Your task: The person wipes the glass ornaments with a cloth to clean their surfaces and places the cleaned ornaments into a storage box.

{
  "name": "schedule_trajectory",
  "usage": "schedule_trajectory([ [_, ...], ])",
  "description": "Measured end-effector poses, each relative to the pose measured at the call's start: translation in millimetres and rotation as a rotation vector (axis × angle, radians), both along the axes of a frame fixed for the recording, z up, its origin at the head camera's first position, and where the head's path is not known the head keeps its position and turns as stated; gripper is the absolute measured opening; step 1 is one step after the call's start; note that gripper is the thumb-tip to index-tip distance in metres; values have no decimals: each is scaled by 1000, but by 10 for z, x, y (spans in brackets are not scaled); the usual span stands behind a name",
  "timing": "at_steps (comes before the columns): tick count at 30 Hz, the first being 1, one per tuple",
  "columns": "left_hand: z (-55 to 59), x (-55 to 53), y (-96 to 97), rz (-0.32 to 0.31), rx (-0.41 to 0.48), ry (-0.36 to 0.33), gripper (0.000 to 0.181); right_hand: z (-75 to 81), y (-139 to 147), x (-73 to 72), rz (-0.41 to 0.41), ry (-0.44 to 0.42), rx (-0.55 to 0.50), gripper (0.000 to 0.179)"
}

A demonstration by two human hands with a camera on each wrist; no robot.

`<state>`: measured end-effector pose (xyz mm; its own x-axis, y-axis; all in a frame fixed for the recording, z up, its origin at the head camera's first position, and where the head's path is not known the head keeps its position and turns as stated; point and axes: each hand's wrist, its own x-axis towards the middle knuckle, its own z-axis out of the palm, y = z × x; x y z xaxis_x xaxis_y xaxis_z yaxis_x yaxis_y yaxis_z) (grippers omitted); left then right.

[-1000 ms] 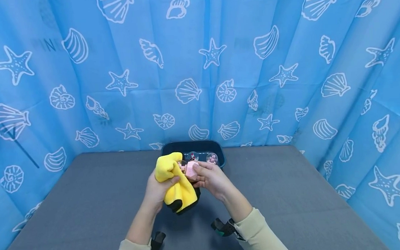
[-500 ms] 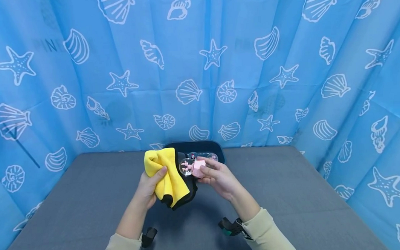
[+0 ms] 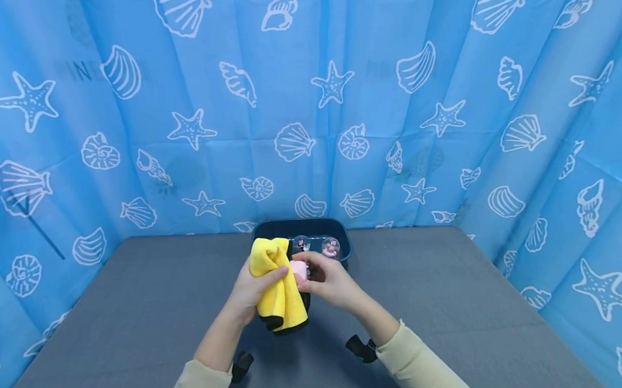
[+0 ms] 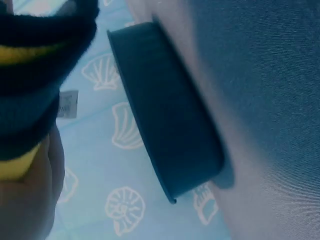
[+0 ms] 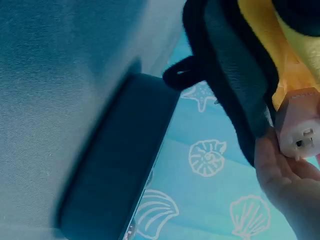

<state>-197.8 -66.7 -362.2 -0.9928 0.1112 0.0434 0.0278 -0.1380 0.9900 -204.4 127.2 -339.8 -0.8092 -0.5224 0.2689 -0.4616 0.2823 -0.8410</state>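
Observation:
A yellow cloth point(image 3: 282, 304) with black edging and a dark grey back is bunched in my left hand point(image 3: 249, 292), the thumb across its front. My right hand point(image 3: 332, 282) holds a small snow globe by its pink base point(image 3: 298, 271) against the cloth. The ball end faces left and is hidden by the cloth. In the right wrist view, the white underside of the base point(image 5: 301, 139) shows small sockets, with my fingers point(image 5: 270, 160) along its side. The left wrist view catches the cloth point(image 4: 30, 105) and part of the left hand point(image 4: 27, 212).
Behind the hands, a dark blue bin point(image 3: 348, 248) stands at the table's back edge. Inside it are a snow globe with a red and black figure point(image 3: 302, 243) and one with a pink figure point(image 3: 331, 247). A shell-print curtain point(image 3: 306, 100) hangs behind the grey table point(image 3: 138, 320).
The cloth moved left, uncovering the globe's clear ball with its pink figure, then came back right over it. The right hand has turned the globe, so its base now points toward the right.

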Motion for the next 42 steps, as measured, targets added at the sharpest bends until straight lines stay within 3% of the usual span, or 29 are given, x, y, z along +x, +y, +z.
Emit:
schedule_trajectory([
  [4, -20, 9, 34, 84, -1, -33, 49, -41, -10, -5, 20, 96, 74, 42],
  [9, -13, 4, 47, 210, 61, -159, 51, -65, 4, -10, 74, 181, 94, 39],
  [11, -7, -1, 37, 239, 78, -204, 52, -64, 29, -8, 98, 171, 73, 40],
  [14, 8, 4, 3, 234, 86, -223, 53, -70, 84, -12, 120, 101, 19, 41],
  [18, 35, 20, -61, 203, 104, -196, 51, -73, 154, -19, 123, -76, -93, 41],
  [21, 51, 39, -96, 147, 102, -135, 48, -65, 183, -24, 103, -216, -181, 44],
  [24, 58, 67, -106, 49, 83, -49, 49, -51, 190, -29, 71, -325, -240, 46],
  [28, 45, 92, -79, -77, 59, 70, 58, -29, 172, -30, 69, -436, -294, 50],
  [30, 31, 95, -56, -95, 61, 102, 63, -19, 160, -24, 85, -483, -328, 50],
  [33, 9, 100, -21, -49, 57, 109, 63, -18, 149, -17, 106, -544, -376, 48],
  [42, -37, 98, 26, 182, 33, 6, 50, -68, 177, -5, 171, -687, -477, 43],
])
